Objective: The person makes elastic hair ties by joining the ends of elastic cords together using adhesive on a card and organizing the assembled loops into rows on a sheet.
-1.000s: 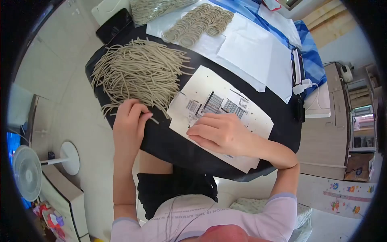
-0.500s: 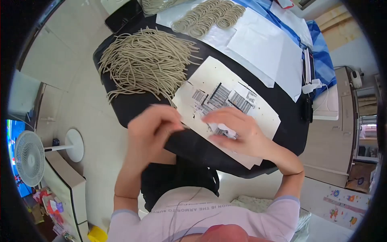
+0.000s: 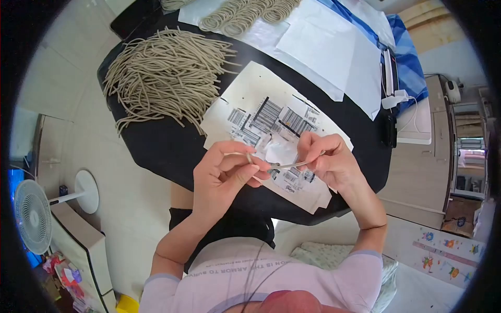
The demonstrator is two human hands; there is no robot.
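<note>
A short beige cord [image 3: 288, 166] stretches between my two hands above the table's front edge. My left hand [image 3: 223, 175] pinches one end, and a bit of cord sticks up between its fingers. At the other end, my right hand [image 3: 333, 160] has thumb and fingers closed on the cord. Beneath them lies a cream cardboard sheet [image 3: 250, 86] with printed barcode labels [image 3: 269, 113]. A small white crumpled piece [image 3: 282, 150] rests on that sheet, just behind the cord. Left of the sheet is a big heap of similar loose cords [image 3: 167, 78].
Coiled beige rings [image 3: 232, 21] lie in rows at the back of the black-covered table [image 3: 156, 151]. White sheets [image 3: 318, 49] cover the back right, near a white plug adapter [image 3: 395, 99]. A fan [image 3: 34, 216] stands on the left.
My hands have come together over the cardboard, and the cord is now held taut between them. My left hand has moved right. The view has shifted slightly.
</note>
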